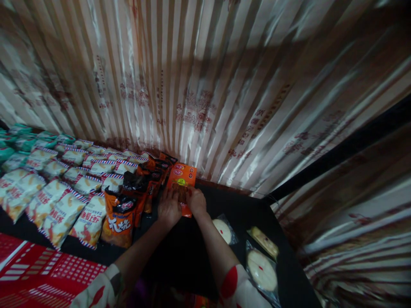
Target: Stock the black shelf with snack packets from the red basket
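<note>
An orange snack packet (183, 172) with a clear window showing brown strips lies at the back of the black table. My left hand (170, 207) grips its left side, and my right hand (196, 201) has its fingers closed on the right edge. Just left of it runs a row of orange-and-black snack bags (154, 175). The nearest, an orange bag with white lettering (118, 218), stands upright at the front of that row. To the right of my right forearm is a round white cake in clear wrap (222, 230).
White snack bags (91, 218) fill several rows at left, with green bags (24, 141) beyond. A red plastic basket (41, 273) borders the table's near left. Another wrapped round cake (261, 269) and a long yellowish packet (263, 240) lie at right. A striped curtain (192, 85) and dark pole (337, 147) stand behind.
</note>
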### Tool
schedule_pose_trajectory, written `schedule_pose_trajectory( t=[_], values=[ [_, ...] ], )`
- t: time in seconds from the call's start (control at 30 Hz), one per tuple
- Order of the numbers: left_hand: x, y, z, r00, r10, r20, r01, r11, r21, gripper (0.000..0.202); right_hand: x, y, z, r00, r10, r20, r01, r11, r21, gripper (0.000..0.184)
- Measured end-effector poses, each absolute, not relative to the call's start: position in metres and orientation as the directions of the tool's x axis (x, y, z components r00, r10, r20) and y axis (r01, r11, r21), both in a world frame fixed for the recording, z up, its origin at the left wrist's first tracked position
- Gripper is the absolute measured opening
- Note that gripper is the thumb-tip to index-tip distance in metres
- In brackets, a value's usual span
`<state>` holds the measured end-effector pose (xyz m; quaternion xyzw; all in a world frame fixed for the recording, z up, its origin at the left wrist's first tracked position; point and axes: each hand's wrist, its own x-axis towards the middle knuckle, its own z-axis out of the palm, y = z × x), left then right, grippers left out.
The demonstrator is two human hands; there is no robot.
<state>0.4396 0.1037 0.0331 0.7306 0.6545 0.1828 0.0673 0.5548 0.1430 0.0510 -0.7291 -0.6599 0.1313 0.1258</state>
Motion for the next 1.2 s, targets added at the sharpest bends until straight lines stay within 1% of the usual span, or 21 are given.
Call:
schedule_pose_trajectory(
  t=[0.13,0.23,0.8,1.0,1.07,1.2],
  values=[
    [0.439,0.103,0.032,0.074,0.982,0.174,0.930,-0.131,0.344,0.038,0.553,0.138,0.057,0.122,0.991,-0.049,0.952,-0.131,-0.275,0.036],
    [0.439,0.103,0.032,0.074,0.981,0.182,0.932,-0.133,0.338,0.039,0.553,0.136,0.059,0.120,0.992,-0.049,0.958,-0.128,-0.257,0.036],
    [0.437,0.104,0.035,0.073,0.987,0.140,0.931,-0.118,0.346,0.040,0.557,0.137,0.051,0.124,0.991,-0.052,0.940,-0.134,-0.315,0.037],
    [0.437,0.104,0.037,0.072,0.987,0.144,0.930,-0.118,0.348,0.039,0.555,0.134,0.054,0.139,0.987,-0.079,0.942,-0.156,-0.298,0.036],
    [0.436,0.104,0.038,0.070,0.988,0.141,0.930,-0.116,0.350,0.038,0.553,0.132,0.055,0.142,0.988,-0.058,0.946,-0.153,-0.284,0.035],
    [0.436,0.104,0.040,0.062,0.988,0.141,0.929,-0.109,0.354,0.038,0.550,0.129,0.056,0.120,0.992,0.044,0.963,-0.105,-0.250,0.033]
  ],
)
